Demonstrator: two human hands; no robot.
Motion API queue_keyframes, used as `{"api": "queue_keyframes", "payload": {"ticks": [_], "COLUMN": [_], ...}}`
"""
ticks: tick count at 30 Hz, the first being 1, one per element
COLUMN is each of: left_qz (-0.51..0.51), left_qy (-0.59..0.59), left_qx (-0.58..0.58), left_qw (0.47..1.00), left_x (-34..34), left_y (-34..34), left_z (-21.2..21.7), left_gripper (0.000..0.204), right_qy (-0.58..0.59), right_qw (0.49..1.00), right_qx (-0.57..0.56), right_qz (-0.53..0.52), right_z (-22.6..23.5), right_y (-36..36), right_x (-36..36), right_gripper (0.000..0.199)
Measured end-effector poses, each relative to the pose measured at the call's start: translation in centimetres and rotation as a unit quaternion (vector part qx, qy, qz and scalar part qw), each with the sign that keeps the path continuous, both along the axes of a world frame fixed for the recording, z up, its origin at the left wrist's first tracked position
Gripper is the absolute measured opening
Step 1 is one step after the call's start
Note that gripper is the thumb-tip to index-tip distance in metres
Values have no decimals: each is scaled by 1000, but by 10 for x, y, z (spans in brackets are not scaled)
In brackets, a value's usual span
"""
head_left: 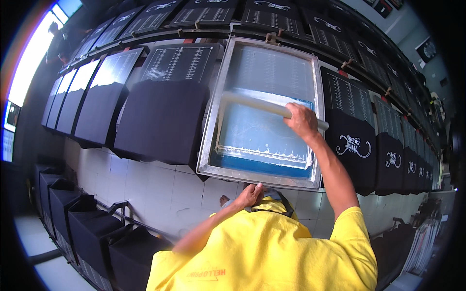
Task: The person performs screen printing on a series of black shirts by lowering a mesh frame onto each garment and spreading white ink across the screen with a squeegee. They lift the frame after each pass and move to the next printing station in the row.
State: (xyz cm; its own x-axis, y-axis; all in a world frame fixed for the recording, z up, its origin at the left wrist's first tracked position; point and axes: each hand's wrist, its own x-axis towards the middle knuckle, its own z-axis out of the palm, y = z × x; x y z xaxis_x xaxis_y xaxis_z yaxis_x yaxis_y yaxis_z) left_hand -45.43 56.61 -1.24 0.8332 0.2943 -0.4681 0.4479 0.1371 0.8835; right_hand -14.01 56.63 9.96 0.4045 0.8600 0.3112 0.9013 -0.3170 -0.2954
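Note:
My right hand (302,121) is closed around the long pale handle of a squeegee (262,105), which lies across the middle of a screen printing frame (208,140). The frame has a metal rim and a bluish mesh. White ink (264,153) forms a ragged line near the mesh's near end, and a faint ornament shows between it and the squeegee. My left hand (249,196) is at the frame's near edge, its fingers curled and its thumb by the rim. Whatever these fingers may hold is hidden.
Black cloth (162,119) covers the sloping board to the left, with more boards beyond. To the right, black cloth pieces (352,145) bear white ornaments. A rail (208,30) with clamps runs behind the frame. Dark covered boards (94,223) stand at lower left over the tiled floor (145,177).

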Motion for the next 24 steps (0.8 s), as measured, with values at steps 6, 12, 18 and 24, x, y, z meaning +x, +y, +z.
{"api": "queue_keyframes", "payload": {"ticks": [6,12,18,24], "left_qz": [-36,-74,-74,-86], "left_qy": [-27,-45,-27,-20], "left_qx": [69,65,34,24], "left_qw": [997,994,996,996], "left_x": [-2,-3,-5,1], "left_y": [9,18,16,21], "left_z": [2,9,-6,-6], "left_gripper": [67,67,65,61], "right_qy": [8,-1,-9,49], "right_qw": [999,1000,998,996], "right_qx": [-23,-21,-56,-77], "right_qz": [-21,-21,-9,-10], "right_z": [-2,-11,-16,-7], "right_y": [24,31,35,30], "right_x": [29,42,51,38], "right_gripper": [26,26,29,31]}}
